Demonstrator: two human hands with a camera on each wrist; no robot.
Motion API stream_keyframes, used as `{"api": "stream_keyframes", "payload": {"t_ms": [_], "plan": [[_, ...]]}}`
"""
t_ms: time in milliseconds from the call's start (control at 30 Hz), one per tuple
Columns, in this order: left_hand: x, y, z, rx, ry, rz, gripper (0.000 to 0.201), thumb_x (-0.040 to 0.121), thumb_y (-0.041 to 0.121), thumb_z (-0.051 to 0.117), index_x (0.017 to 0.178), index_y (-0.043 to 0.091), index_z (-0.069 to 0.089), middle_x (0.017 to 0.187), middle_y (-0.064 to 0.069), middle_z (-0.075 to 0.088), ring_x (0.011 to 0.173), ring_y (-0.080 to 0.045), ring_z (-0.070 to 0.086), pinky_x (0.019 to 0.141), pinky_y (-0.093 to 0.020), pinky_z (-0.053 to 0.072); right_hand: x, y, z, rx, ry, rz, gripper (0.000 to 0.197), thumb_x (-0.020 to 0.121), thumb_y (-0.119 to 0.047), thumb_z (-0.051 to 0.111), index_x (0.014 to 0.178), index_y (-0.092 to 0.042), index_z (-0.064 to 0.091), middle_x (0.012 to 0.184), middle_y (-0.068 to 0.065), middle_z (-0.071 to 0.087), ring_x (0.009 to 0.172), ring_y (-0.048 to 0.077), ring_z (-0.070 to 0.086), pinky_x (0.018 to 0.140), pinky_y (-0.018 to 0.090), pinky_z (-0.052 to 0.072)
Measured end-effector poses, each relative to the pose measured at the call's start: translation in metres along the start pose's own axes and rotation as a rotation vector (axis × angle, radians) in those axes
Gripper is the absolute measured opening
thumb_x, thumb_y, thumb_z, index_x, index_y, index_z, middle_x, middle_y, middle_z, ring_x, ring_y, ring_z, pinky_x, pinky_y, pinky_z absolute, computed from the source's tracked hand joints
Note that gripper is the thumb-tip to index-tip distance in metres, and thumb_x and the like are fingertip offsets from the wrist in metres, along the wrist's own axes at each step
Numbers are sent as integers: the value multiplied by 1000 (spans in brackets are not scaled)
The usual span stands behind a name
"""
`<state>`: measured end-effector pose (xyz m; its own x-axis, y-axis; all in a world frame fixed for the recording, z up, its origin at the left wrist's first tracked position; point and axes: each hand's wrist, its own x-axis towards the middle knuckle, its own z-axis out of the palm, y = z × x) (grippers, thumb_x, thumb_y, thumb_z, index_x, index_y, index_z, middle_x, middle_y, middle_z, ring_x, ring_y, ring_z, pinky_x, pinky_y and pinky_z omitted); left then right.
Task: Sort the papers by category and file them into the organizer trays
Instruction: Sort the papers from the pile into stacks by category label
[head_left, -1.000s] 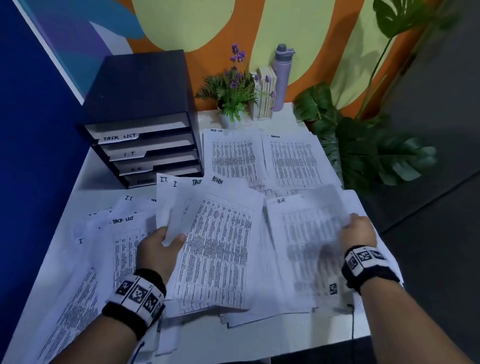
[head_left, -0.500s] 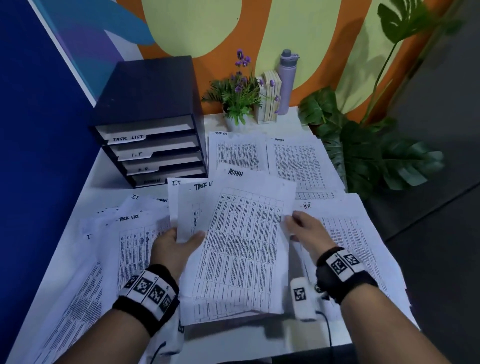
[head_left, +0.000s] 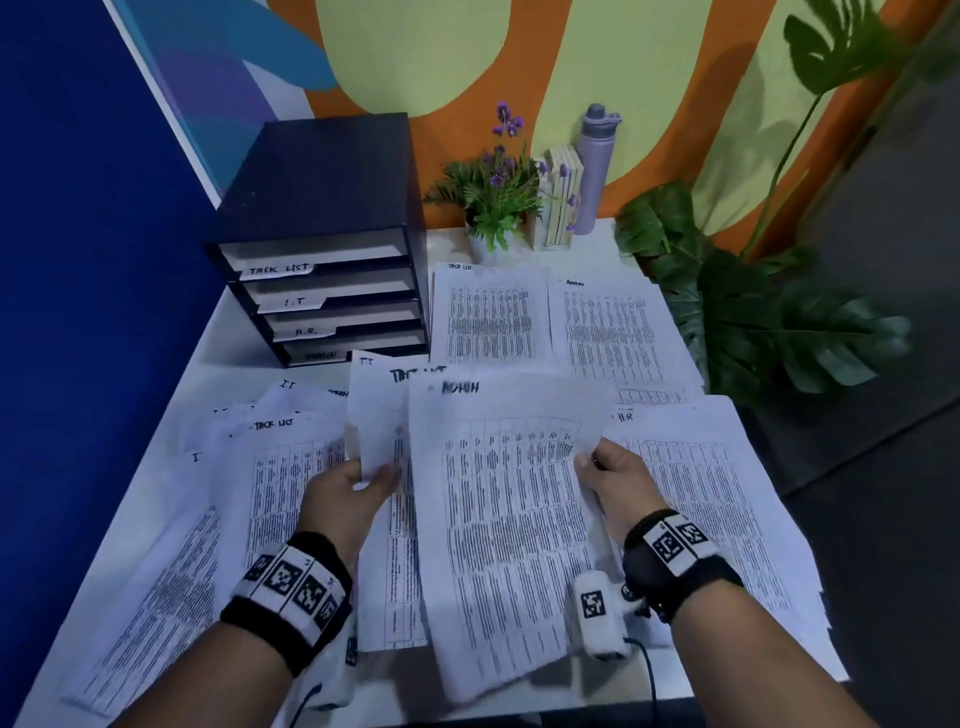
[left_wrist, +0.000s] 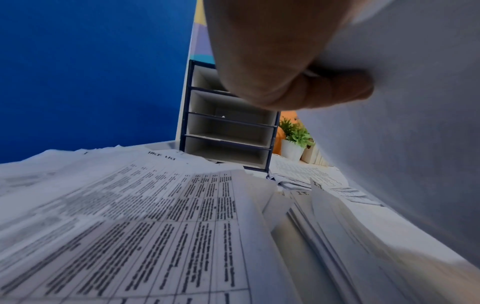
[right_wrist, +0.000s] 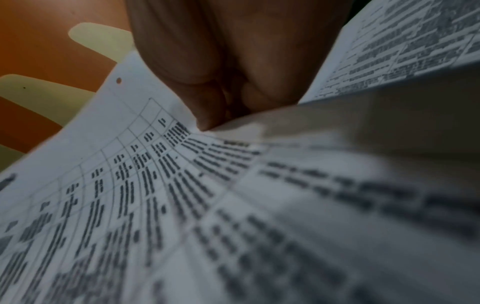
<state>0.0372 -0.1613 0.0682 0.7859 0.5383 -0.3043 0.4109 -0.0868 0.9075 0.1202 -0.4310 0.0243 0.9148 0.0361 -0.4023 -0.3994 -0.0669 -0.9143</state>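
Note:
My right hand (head_left: 597, 460) pinches the right edge of a printed sheet headed ADMIN (head_left: 498, 525) and holds it lifted above the desk; the same sheet (right_wrist: 161, 185) fills the right wrist view under my right hand (right_wrist: 221, 111). My left hand (head_left: 363, 475) grips a fan of sheets (head_left: 379, 415) headed I.T and TASK LIST; the left wrist view shows that hand (left_wrist: 298, 90) curled on white paper (left_wrist: 402, 123). The dark organizer (head_left: 322, 228) stands at the back left with trays labelled TASK LIST, I.T, H.R and one more (left_wrist: 228, 127).
Loose sheets cover the white desk: a TASK LIST pile (head_left: 280, 493) at left, an H.R pile (head_left: 717, 499) at right, TASK LIST (head_left: 491, 317) and ADMIN (head_left: 618, 332) sheets at the back. A potted plant (head_left: 493, 202), books and a purple bottle (head_left: 597, 166) stand behind.
My right hand left the H.R pile at the right, came to the middle and took the ADMIN sheet's right edge. The sheet now hangs lifted and tilted.

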Motion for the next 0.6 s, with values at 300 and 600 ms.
{"api": "stream_keyframes", "payload": {"t_ms": [300,600], "plan": [[2,-1,-9,193,35,128,22,95,27,59,87,15,75,86,-1,72,84,-20,66,78,-27,48,5,13,3,-119,8,-55,12,92,-10,55,83,-8,63,81,5,63,77,17,53,75,33,45],[21,4,-62,443,305,320,35,95,-5,47,114,14,68,126,-17,58,122,-26,50,101,-22,31,28,-9,-71,-372,652,-206,36,88,2,46,59,-13,30,62,3,31,65,22,30,58,24,29]]}}
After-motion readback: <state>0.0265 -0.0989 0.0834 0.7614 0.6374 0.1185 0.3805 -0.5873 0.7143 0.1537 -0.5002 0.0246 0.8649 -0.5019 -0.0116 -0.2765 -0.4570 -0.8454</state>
